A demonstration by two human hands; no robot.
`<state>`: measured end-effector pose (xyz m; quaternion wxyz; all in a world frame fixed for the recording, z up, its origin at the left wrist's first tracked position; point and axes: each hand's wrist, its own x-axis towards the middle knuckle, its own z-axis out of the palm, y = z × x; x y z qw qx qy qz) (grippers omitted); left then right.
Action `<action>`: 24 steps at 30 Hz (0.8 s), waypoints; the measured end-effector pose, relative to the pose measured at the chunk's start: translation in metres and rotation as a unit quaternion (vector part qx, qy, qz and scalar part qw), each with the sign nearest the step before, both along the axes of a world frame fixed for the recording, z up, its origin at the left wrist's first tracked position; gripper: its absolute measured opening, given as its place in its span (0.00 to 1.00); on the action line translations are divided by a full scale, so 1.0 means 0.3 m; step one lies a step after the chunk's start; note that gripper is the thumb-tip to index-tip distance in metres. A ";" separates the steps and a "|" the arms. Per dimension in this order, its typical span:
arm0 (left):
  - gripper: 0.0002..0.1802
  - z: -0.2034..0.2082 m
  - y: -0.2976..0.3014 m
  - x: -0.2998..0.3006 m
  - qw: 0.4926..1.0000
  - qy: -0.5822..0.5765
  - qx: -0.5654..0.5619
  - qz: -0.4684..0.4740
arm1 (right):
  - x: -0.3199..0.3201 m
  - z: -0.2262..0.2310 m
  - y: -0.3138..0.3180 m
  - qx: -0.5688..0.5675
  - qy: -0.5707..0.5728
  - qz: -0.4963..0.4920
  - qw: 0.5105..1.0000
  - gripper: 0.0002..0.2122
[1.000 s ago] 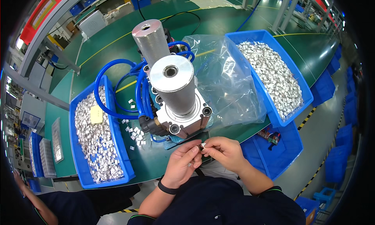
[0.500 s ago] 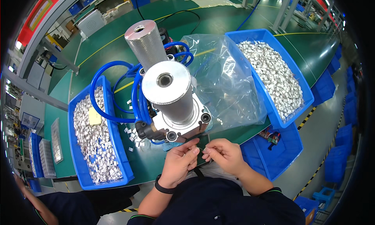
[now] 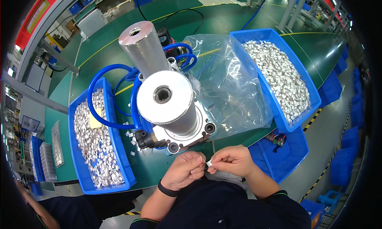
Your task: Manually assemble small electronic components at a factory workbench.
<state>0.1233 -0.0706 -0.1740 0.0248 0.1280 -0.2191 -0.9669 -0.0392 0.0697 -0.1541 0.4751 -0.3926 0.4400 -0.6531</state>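
Note:
In front of my body, my right hand (image 3: 234,160) pinches a small white block-shaped part (image 3: 209,163) between thumb and fingertips. Close beside it, my left hand (image 3: 184,171) is closed, thumb pressed on the curled fingers; whatever lies in that pinch is too small to make out. Just beyond both hands stands a pneumatic press (image 3: 171,105) with two knurled metal cylinders and thick blue air hoses (image 3: 92,94). Small white parts of similar look fill the blue bin on the left (image 3: 126,170) and the blue bin on the right (image 3: 314,94).
A clear plastic bag (image 3: 238,105) lies on the green table (image 3: 155,169) between press and right bin. Loose white parts (image 3: 133,139) lie left of the press. Lower right is another blue bin (image 3: 292,159). Someone else's arm (image 3: 39,209) shows at lower left.
Both hands have drawn slightly back from the press toward my body. The white part now shows clearly at my right fingertips. The press appears a little larger and shifted left in view.

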 end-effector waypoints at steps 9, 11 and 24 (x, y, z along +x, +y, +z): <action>0.17 0.038 0.022 0.005 0.965 -0.177 -0.142 0.131 | -0.008 -0.039 -0.040 -0.011 0.156 -0.115 0.981 0.06; 0.16 0.014 0.021 0.012 0.962 -0.183 -0.146 0.138 | -0.003 -0.034 -0.060 -0.007 0.173 -0.134 0.976 0.06; 0.12 -0.005 0.027 0.021 0.962 -0.187 -0.145 0.135 | 0.008 -0.047 -0.099 0.031 0.222 -0.191 0.956 0.06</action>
